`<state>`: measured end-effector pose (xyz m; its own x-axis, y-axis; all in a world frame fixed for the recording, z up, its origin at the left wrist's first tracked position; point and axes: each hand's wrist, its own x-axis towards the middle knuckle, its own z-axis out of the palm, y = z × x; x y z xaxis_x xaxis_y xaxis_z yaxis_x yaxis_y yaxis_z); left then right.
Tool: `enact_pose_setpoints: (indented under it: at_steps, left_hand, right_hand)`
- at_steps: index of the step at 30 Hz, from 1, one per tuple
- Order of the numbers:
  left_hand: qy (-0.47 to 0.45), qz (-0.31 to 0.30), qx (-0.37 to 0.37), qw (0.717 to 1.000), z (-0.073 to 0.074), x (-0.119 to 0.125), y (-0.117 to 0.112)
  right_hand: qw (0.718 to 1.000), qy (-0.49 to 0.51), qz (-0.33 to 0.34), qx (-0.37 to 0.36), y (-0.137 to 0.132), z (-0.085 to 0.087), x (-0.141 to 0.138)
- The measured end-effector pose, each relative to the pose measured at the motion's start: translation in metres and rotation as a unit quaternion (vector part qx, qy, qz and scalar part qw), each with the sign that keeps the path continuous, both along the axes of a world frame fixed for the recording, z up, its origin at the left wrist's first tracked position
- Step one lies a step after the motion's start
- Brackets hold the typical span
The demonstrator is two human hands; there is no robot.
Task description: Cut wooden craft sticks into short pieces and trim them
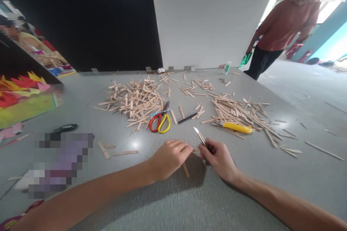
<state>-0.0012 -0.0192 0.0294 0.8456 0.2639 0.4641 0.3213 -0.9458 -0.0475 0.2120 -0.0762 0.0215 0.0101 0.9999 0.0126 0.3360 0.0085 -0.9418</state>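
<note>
A craft knife (201, 139) is gripped in my right hand (221, 160), its pointed blade tilted up and to the left. My left hand (170, 157) is closed, pinching a small wooden stick (196, 149) that shows between the two hands. The fingers of my right hand also reach the far end of this stick. Under my left hand another wooden stick (185, 169) lies on the grey table (173, 205). Just beyond the hands rest scissors (159, 122) with one red and one yellow handle, a dark pencil-like rod (187, 118) and a yellow utility knife (235, 127).
Heaps of wooden sticks lie at left (135, 97) and right (238, 110). A black and white upright panel (211, 18) closes the back, with a glue stick (227, 67) at its foot. A person (287, 25) stands beyond the right edge. Coloured paper (24, 90) is at left.
</note>
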Motion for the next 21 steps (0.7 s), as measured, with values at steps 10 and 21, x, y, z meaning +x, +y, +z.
enact_pose_setpoints:
  at_steps: [10,21]
  left_hand:
    - [0.028,-0.017,0.143,0.989,-0.002,0.004,-0.002]
    - [0.050,-0.007,0.208,0.977,-0.008,0.012,-0.006]
  right_hand:
    - [0.999,0.026,0.022,-0.030,0.001,0.001,0.001]
    - [0.998,-0.008,0.059,-0.029,0.001,0.005,0.007]
